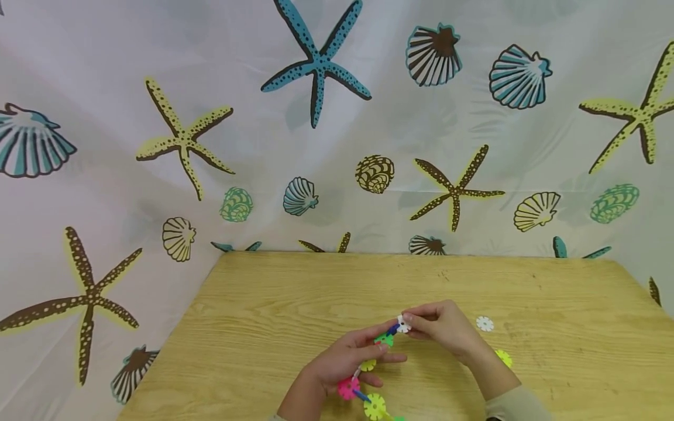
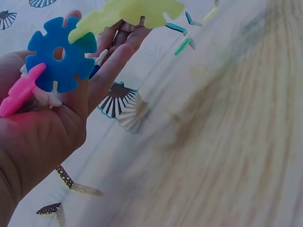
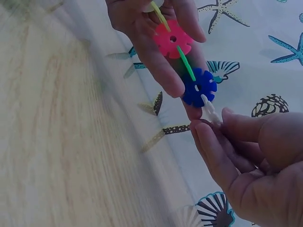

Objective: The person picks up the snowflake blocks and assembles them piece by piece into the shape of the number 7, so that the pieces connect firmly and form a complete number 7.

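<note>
A chain of notched plastic discs runs across my left hand (image 1: 339, 359), which holds it between thumb and fingers. Between the thumb and fingertips of my right hand (image 1: 450, 333) is a white notched disc (image 1: 403, 325), pinched at the chain's far end. In the right wrist view that white disc meets a dark blue disc (image 3: 200, 88), followed by an edge-on green disc (image 3: 186, 62) and a red-pink disc (image 3: 173, 42). Lower down, a pink disc (image 1: 348, 388) and a yellow disc (image 1: 374, 407) hang past my left palm. A lighter blue disc (image 2: 68, 73) shows by the left wrist.
On the wooden table (image 1: 263, 310), a loose white disc (image 1: 485, 323) lies to the right of my right hand. A yellow disc (image 1: 504, 358) sits partly hidden behind the right forearm. A cloth (image 1: 368, 117) printed with shells and starfish hangs behind the table.
</note>
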`<move>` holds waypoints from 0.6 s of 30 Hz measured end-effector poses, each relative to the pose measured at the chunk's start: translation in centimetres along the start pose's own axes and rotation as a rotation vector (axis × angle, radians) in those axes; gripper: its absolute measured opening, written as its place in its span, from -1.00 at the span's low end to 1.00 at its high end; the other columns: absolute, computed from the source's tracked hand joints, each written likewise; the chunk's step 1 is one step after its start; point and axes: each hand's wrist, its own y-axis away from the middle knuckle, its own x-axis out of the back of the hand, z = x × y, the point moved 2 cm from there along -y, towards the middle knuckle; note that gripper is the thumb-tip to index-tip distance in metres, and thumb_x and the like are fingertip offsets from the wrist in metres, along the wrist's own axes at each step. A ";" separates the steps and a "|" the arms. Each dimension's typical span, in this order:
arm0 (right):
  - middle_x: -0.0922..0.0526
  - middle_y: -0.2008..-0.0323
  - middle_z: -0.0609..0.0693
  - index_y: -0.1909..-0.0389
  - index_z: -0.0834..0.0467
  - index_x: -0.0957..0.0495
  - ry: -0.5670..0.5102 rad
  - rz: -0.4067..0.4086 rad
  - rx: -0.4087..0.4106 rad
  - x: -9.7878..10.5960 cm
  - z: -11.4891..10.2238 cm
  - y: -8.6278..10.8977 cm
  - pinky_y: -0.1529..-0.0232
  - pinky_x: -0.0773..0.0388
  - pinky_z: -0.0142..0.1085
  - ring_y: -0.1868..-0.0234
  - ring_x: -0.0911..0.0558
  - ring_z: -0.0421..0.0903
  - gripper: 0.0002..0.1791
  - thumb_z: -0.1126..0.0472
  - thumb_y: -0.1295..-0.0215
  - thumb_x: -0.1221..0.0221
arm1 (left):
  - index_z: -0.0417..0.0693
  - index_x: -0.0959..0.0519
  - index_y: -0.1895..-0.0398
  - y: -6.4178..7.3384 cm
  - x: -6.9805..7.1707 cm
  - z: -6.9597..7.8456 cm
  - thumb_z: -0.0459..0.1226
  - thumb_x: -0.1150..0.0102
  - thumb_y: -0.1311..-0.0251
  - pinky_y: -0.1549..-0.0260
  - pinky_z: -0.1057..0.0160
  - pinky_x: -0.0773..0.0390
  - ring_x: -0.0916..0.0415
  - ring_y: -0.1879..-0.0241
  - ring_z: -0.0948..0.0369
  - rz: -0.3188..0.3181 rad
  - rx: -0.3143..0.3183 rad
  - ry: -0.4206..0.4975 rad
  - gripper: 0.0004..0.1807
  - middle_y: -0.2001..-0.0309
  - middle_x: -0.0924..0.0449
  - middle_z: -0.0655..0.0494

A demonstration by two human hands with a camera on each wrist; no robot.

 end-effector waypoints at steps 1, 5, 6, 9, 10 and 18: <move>-0.74 0.10 0.16 -0.07 0.47 -0.59 0.010 -0.008 -0.001 0.1 -0.1 0.0 0.07 -0.72 -0.28 0.19 -0.75 -0.16 -0.60 0.20 -0.43 -0.20 | 0.23 -0.28 -0.51 0.0 0.0 0.0 -0.15 -0.06 -0.47 0.40 0.39 -0.69 -0.54 -0.26 0.09 0.009 0.004 0.002 -0.43 -0.53 -0.18 -0.04; -0.75 0.14 0.14 -0.07 0.47 -0.58 0.036 -0.053 0.008 0.8 -0.3 0.0 0.03 -0.71 -0.19 0.18 -0.76 -0.10 -0.57 0.15 -0.46 -0.16 | 0.22 -0.29 -0.50 0.0 0.0 0.1 -0.17 -0.04 -0.48 0.41 0.39 -0.69 -0.53 -0.27 0.07 0.034 0.016 0.007 -0.45 -0.47 -0.30 -0.09; -0.75 0.14 0.15 -0.08 0.48 -0.57 0.040 -0.063 0.013 1.0 -0.4 0.1 0.02 -0.71 -0.18 0.16 -0.76 -0.08 -0.56 0.14 -0.46 -0.17 | 0.21 -0.29 -0.50 0.1 0.0 0.1 -0.17 -0.04 -0.48 0.41 0.38 -0.69 -0.53 -0.27 0.07 0.040 0.016 0.006 -0.45 -0.45 -0.33 -0.12; -0.74 0.11 0.17 -0.10 0.49 -0.55 0.049 -0.078 0.014 1.5 -0.5 0.2 -0.02 -0.69 -0.14 0.08 -0.75 0.01 -0.51 0.12 -0.45 -0.19 | 0.20 -0.29 -0.51 0.1 0.0 0.1 -0.17 -0.03 -0.48 0.41 0.37 -0.69 -0.53 -0.27 0.07 0.054 0.015 0.008 -0.45 -0.42 -0.37 -0.13; -0.73 0.09 0.18 -0.12 0.49 -0.54 0.047 -0.080 0.009 1.7 -0.5 0.2 -0.04 -0.69 -0.12 0.06 -0.75 0.03 -0.50 0.11 -0.44 -0.20 | 0.21 -0.29 -0.50 0.1 0.0 0.1 -0.16 -0.04 -0.48 0.41 0.37 -0.70 -0.53 -0.26 0.07 0.059 0.018 0.010 -0.45 -0.41 -0.38 -0.13; -0.66 -0.07 0.29 -0.19 0.46 -0.51 0.088 -0.074 0.003 3.1 -0.1 0.4 -0.08 -0.67 -0.11 0.00 -0.72 0.02 -0.42 0.10 -0.34 -0.30 | 0.19 -0.29 -0.50 0.0 0.0 0.0 -0.16 -0.05 -0.48 0.42 0.37 -0.70 -0.54 -0.26 0.08 0.063 0.019 0.034 -0.44 -0.47 -0.28 -0.12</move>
